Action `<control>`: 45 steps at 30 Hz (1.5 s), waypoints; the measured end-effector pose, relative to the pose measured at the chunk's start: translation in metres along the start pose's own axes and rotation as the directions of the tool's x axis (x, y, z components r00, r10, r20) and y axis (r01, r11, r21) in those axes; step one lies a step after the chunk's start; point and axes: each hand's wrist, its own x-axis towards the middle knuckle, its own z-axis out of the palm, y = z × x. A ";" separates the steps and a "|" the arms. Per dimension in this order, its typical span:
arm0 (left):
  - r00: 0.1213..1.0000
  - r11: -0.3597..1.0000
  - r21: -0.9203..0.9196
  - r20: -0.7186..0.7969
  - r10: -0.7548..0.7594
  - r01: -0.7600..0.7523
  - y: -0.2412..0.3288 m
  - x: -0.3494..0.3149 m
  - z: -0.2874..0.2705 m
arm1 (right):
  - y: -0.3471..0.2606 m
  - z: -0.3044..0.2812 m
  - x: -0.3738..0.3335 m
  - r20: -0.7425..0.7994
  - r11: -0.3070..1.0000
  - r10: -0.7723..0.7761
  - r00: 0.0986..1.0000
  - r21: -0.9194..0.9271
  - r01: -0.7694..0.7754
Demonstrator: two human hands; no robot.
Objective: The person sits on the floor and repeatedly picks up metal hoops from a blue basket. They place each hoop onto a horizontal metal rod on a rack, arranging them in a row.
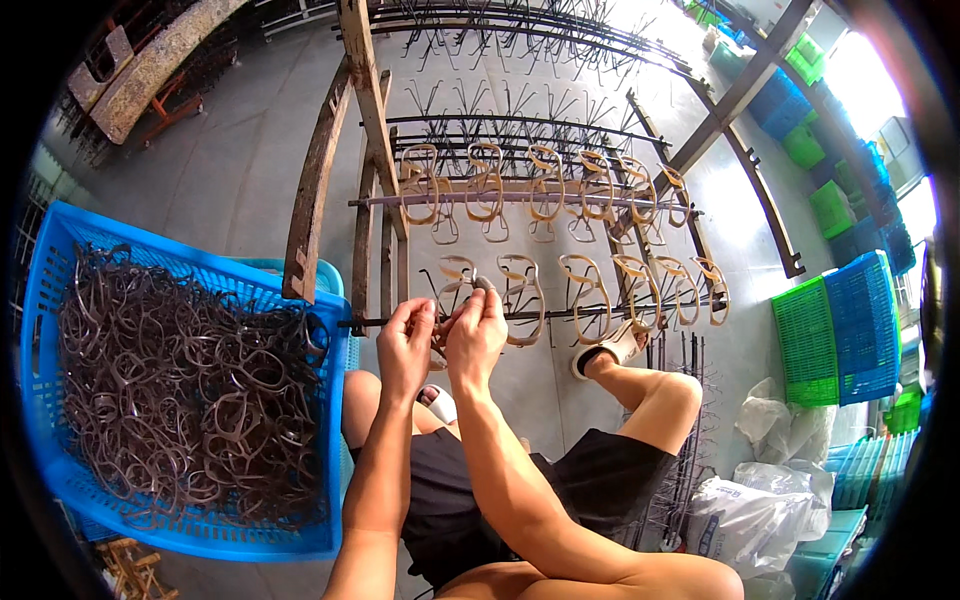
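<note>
Both my hands meet at the left end of the lower black rod (373, 322) of a rack. My right hand (474, 340) pinches a tan eyeglass frame (458, 268), which it partly covers; a grey covering sits on one fingertip. Close beside it, my left hand (405, 345) has thumb and fingers pressed together near the thin wire hooks, and what they hold is hidden. More tan eyeglass frames (520, 290) hang upright along this rod to the right. Another row of eyeglass frames (487, 180) hangs on the rod beyond.
On my left stands a blue basket (180, 545) heaped with dark eyeglass frames (190, 390). Wooden posts (318, 190) hold the rods; bare wire hooks (520, 130) bristle farther back. Plastic bags (750, 520) and green and blue crates (840, 330) line the right side.
</note>
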 end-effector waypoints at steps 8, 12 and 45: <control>0.998 0.992 -0.115 0.016 -0.060 0.061 -0.011 -0.009 -0.012 | 0.011 -0.002 -0.015 0.126 0.991 -0.102 0.987 -0.076 0.113; 0.998 0.995 -0.083 0.030 -0.061 0.063 -0.015 -0.010 -0.024 | 0.012 0.005 -0.024 0.175 0.888 -0.319 0.932 -0.287 0.358; 0.920 0.664 -0.748 -0.255 -0.297 0.007 0.011 -0.151 -0.063 | 0.034 -0.105 -0.113 0.690 0.895 0.298 0.660 0.037 -0.444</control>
